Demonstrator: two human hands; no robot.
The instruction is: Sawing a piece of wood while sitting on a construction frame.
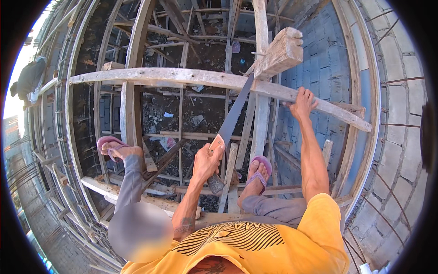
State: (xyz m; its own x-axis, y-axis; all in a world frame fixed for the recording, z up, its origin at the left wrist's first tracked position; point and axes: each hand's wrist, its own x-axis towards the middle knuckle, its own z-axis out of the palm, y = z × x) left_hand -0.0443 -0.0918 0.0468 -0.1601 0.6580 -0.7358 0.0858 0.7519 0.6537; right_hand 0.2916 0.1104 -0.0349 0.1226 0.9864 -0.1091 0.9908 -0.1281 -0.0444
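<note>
My left hand [207,162] is closed around the wooden handle of a handsaw [237,108]. The dark toothed blade slants up and away, its far end meeting a long pale wooden beam [182,76] that lies crosswise in front of me. Close to that contact, a thick rough wooden block [279,53] sits against the beam, and a nail sticks out near its left side. Farther right, my right hand [302,106] grips the beam with fingers bent over it. Below my left hand a grey blunt end [215,184] shows; what it belongs to I cannot make out.
I stand spread-legged on timbers, my sandalled left foot [119,149] and right foot [256,177] apart. Between wooden posts and crossbars [184,114] the ground drops away, strewn with rubble. At right rises a block wall [396,109] with protruding steel rods [404,80]. Dark cloth [31,80] hangs far left.
</note>
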